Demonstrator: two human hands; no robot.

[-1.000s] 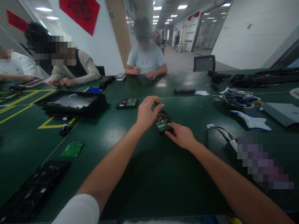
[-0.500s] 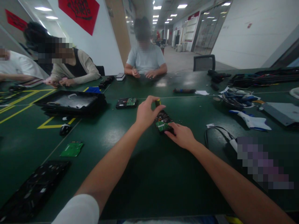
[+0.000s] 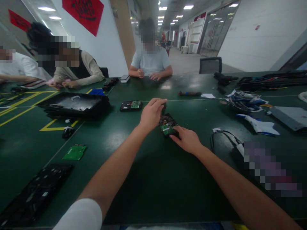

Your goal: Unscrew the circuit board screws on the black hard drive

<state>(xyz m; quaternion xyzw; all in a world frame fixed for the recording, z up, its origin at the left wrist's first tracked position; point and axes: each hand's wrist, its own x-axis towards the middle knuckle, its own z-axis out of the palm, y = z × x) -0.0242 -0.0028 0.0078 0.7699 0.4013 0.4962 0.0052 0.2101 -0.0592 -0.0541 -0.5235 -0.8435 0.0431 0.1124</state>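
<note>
A hard drive with a green circuit board lies on the table in front of me. My right hand holds it at the near right corner, thumb and fingers closed on its edge. Over its far left end, my left hand is closed around a short screwdriver. The fingers cover most of that tool, and only a dark part shows under them; its tip is hard to make out. Several tiny screws are scattered just right of the drive.
Another hard drive lies beyond my left hand. A loose green circuit board, a black panel, a mouse and a black tray are at left. Bundled cables and a cable end lie right. People sit across the table.
My left fingers have turned and closed over the top of the screwdriver, hiding its yellow end. My right hand stays on the hard drive. The view has shifted slightly.
</note>
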